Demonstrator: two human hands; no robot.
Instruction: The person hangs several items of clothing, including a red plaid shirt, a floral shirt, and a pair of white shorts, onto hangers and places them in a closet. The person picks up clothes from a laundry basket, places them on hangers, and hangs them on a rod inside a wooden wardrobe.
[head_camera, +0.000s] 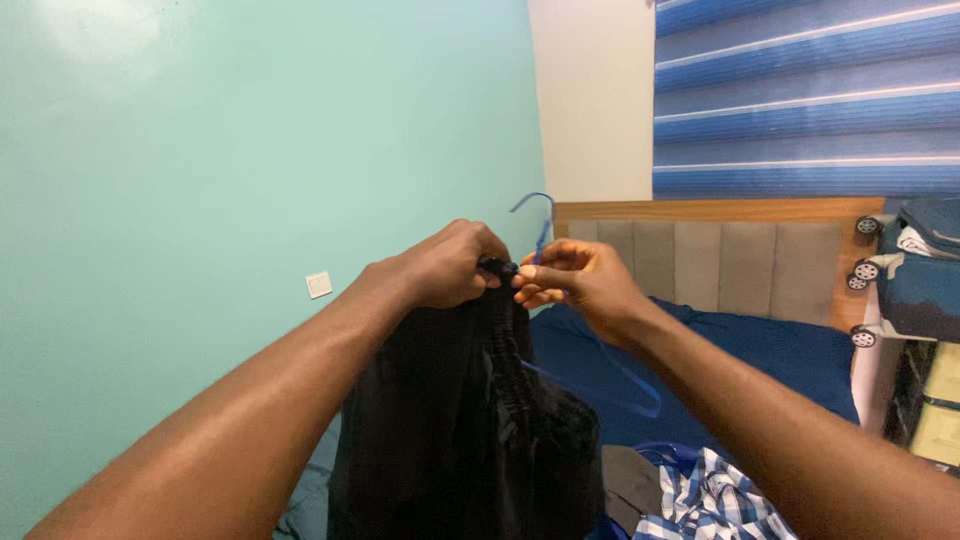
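teal wall (200, 150), navy bed (780, 360), padded headboard (720, 260), blue striped blinds (800, 90)

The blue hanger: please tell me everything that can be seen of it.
The blue hanger looks like thin plastic or coated wire. Its hook rises above the hands, in front of the pale wall and wooden headboard. The right hand pinches it near the neck, and the left hand grips the top of the black garment against it. One arm slopes down to the right under the right wrist, ending in a rounded corner over the blue bed cover. The other side is hidden by the garment.
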